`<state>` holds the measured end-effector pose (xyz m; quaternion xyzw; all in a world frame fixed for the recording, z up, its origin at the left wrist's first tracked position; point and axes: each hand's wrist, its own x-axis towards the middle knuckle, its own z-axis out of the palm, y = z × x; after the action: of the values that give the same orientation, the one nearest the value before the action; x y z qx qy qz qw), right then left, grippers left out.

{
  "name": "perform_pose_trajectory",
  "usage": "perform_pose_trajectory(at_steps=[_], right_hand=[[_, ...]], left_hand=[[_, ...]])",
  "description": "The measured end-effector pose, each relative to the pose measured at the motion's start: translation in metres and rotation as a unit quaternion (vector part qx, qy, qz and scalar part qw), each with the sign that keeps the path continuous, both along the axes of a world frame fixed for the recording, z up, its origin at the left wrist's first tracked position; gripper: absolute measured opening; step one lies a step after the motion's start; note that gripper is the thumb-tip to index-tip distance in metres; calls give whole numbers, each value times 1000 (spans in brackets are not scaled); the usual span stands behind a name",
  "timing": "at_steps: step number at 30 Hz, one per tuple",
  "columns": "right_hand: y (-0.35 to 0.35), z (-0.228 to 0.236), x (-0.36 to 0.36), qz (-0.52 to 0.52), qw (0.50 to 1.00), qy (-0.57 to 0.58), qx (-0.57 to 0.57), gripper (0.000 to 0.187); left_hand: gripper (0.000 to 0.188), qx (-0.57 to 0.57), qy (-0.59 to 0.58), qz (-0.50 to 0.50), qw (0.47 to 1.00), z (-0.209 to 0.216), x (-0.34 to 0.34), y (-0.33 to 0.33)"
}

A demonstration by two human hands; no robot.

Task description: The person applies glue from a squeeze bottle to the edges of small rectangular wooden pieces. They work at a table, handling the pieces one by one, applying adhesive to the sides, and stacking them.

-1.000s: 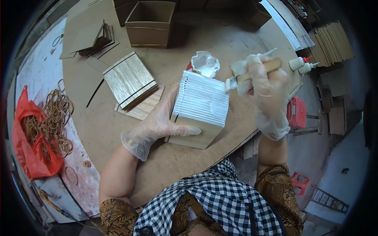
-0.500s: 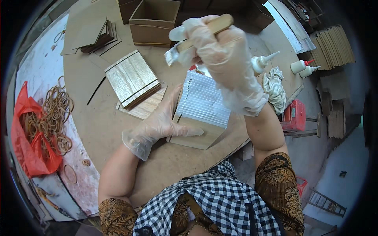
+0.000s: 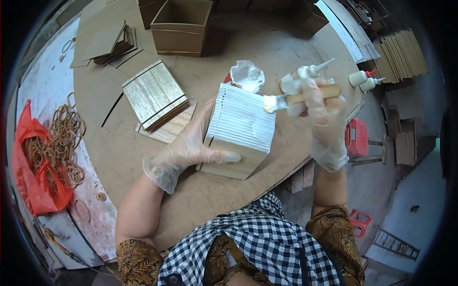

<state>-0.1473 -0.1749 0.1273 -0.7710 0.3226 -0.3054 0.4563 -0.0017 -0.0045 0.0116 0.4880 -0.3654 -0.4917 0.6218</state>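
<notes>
My left hand [image 3: 191,148], in a clear glove, grips a stack of wooden boards [image 3: 245,121] at its left side, thumb laid across the near face. White glue coats the stacked edges on its upper side. Gloved too, my right hand [image 3: 324,114] holds a paintbrush [image 3: 305,97] by its wooden handle. The white-laden bristles are at the stack's right upper corner; whether they touch it I cannot tell. Just beyond the stack stands a small tub [image 3: 247,76] caked with white glue. A glue bottle [image 3: 300,78] with a pointed nozzle is behind my right hand.
Another bundle of boards [image 3: 156,95] lies left of my left hand. Farther back are a brown box [image 3: 180,31] and thin panels [image 3: 114,45]. A red bag [image 3: 36,162] with rubber bands [image 3: 67,138] sits far left. More glue bottles [image 3: 358,77] stand at the right edge.
My right hand has swung right and nearer with the brush, from above the tub to the stack's right corner, uncovering the tub. My left hand keeps its hold on the stack.
</notes>
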Motion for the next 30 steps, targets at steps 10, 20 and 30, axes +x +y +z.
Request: perform_pose_trajectory(at_steps=[10, 20, 30], right_hand=[[-9, 10, -19, -34, 995, -93, -3, 25], [24, -3, 61, 123, 979, 45, -155, 30], [30, 1, 77, 227, 971, -55, -49, 21]], left_hand=[[126, 7, 0, -2, 1000, -1, 1, 0], [122, -13, -2, -4, 1000, 5, 2, 1], [121, -17, -59, -10, 998, 3, 4, 1]])
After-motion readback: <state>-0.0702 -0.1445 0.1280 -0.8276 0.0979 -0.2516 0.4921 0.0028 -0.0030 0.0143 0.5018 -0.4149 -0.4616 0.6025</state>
